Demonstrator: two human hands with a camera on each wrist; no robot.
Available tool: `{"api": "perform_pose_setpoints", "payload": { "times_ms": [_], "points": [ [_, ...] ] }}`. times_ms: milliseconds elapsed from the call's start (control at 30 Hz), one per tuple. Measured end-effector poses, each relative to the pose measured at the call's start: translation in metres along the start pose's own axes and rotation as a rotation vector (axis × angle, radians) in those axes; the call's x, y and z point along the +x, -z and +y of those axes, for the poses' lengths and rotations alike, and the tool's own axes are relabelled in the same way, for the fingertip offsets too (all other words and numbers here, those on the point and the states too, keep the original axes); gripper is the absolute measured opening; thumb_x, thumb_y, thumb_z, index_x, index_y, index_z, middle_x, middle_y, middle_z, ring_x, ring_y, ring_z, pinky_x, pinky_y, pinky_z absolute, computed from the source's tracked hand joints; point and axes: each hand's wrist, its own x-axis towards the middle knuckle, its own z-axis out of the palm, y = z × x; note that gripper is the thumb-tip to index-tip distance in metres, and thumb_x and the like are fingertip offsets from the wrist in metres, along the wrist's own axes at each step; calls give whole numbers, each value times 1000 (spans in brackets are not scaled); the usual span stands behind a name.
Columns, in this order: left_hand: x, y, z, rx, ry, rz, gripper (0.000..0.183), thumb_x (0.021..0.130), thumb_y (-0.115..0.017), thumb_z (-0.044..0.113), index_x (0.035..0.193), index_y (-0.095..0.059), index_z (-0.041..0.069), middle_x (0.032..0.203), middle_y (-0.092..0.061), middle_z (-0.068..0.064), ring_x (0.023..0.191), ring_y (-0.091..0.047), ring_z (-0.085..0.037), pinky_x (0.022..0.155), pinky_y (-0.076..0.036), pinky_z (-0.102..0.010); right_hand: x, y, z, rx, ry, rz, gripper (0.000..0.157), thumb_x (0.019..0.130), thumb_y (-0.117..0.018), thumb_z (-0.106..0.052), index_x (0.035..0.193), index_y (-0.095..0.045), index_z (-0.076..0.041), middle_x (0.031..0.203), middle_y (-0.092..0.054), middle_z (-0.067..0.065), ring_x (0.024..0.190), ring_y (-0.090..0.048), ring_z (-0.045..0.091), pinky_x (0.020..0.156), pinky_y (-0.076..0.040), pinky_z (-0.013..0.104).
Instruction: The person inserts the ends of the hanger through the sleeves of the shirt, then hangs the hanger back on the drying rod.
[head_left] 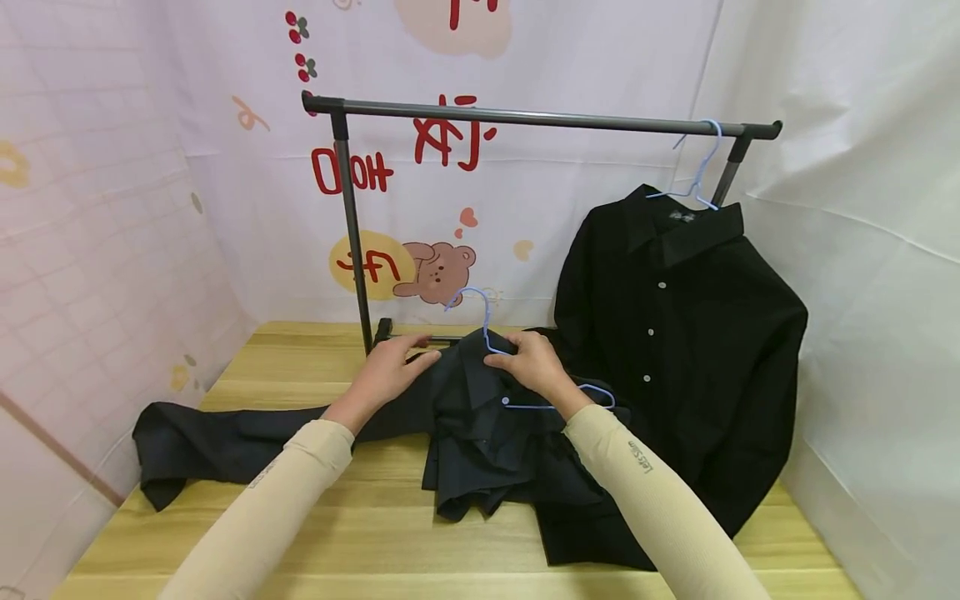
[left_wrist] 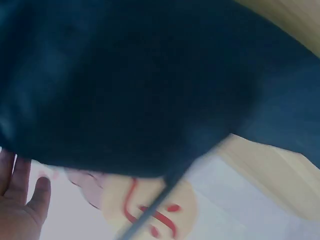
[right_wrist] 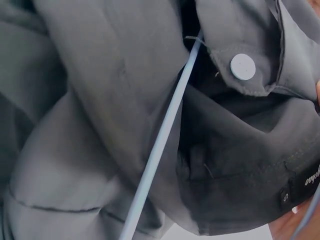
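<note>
A dark shirt [head_left: 480, 442] lies bunched on the table, one sleeve stretched out to the left. A light-blue hanger [head_left: 487, 317] is partly inside it; its hook rises from the neck and one end sticks out on the right. My right hand [head_left: 538, 363] pinches the collar by the hanger's neck, thumb in front and fingers behind. The right wrist view shows the hanger bar [right_wrist: 162, 135] passing into the neck opening, next to a pale button [right_wrist: 243, 67]. My left hand [head_left: 390, 371] is at the shirt's left shoulder, fingers loosely extended, with the thumb apart.
Behind the hands stands a metal clothes rack [head_left: 525, 117]. On its right end a black buttoned shirt [head_left: 675, 333] hangs from another blue hanger [head_left: 701, 175], its lower part reaching the wooden table [head_left: 390, 550]. White printed cloth [head_left: 247, 217] encloses the back and sides.
</note>
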Motion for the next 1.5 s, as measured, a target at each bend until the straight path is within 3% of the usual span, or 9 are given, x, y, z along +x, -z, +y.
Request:
{"api": "perform_pose_setpoints", "payload": {
  "times_ms": [100,300,533,733,833,1033,1200,1400,1500],
  "points": [
    [5,-12,16,-83,-13,-33,60,99,-61,40,149,-46,11,141,-55,-12,131,-49,-32,106,-38,-51,0,-3,-4,-23,17,20,19,86,-79,-30,86,-73,-12,68,-60,-1,66,-55,18,59,-42,31],
    [14,-24,26,-199,-48,-46,41,101,-60,28,139,-58,11,133,-61,-10,123,-57,-28,103,-43,-46,-5,-9,-6,-79,98,63,24,86,-79,-28,104,-76,-13,89,-70,-2,79,-61,16,71,-49,34],
    [13,-13,10,-230,24,-33,32,100,-61,18,129,-64,6,124,-65,-12,114,-59,-28,99,-44,-45,-12,-5,5,-102,79,179,23,87,-79,-23,106,-74,-13,95,-73,-1,85,-67,17,79,-50,41],
    [10,-5,-7,-180,56,9,24,98,-63,13,121,-69,6,114,-68,-11,103,-61,-27,92,-47,-44,-17,0,12,-80,47,235,17,89,-77,-20,104,-75,-11,96,-74,0,88,-68,20,80,-51,41],
    [10,-3,-13,-159,57,46,25,98,-63,12,121,-69,4,114,-68,-14,104,-62,-29,92,-47,-45,-20,2,16,-64,40,305,16,90,-76,-16,104,-75,-10,98,-74,3,90,-68,22,81,-51,42],
    [9,2,-20,-180,66,95,27,97,-62,8,121,-69,1,114,-69,-18,105,-63,-32,93,-47,-46,-32,4,27,0,13,502,26,92,-70,-11,118,-70,-7,113,-70,9,110,-62,28,95,-45,46],
    [7,5,-20,-191,70,108,22,97,-61,9,117,-70,4,109,-70,-15,98,-61,-29,89,-46,-44,-45,-2,30,24,1,559,31,95,-65,-10,126,-64,-5,126,-60,12,120,-54,29,101,-39,47],
    [6,9,-18,-222,85,94,25,99,-59,8,122,-67,3,115,-67,-17,103,-59,-30,93,-44,-45,-54,-14,25,12,-9,601,20,95,-65,-12,113,-71,-4,110,-64,12,105,-57,28,93,-42,46],
    [7,11,-17,-246,104,96,25,100,-58,9,123,-66,3,116,-66,-17,103,-58,-30,93,-43,-44,-56,-22,22,-30,-24,539,18,96,-65,-17,104,-75,-5,97,-70,9,92,-63,28,84,-46,46]
  ]
}}
